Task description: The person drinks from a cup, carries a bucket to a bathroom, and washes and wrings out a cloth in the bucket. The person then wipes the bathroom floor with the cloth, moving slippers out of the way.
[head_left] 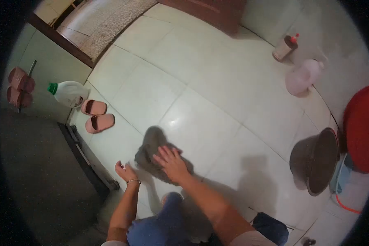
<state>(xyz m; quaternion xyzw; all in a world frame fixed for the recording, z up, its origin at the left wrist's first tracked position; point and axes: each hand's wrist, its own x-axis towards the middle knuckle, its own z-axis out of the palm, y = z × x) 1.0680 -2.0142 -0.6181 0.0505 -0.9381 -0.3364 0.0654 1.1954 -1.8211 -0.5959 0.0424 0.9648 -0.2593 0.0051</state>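
Note:
A crumpled dark grey-brown cloth (153, 138) lies on the pale tiled floor (205, 106) in front of my knees. My right hand (172, 165) is laid flat on top of it, with the fingers spread. Part of the cloth is hidden beneath that palm. To the left, apart from the cloth, my left hand (126, 171) hovers near the floor with its fingers loosely bent and nothing in them. A thin bracelet (133, 181) circles the left wrist.
Pink slippers (100, 123) and a white jug with a green cap (69, 93) stand at the left. On the right are a brown basin (315, 162), a red tub (361, 127), a pink jug (303, 78) and a red-capped bottle (284, 48). A doorway opens at upper left.

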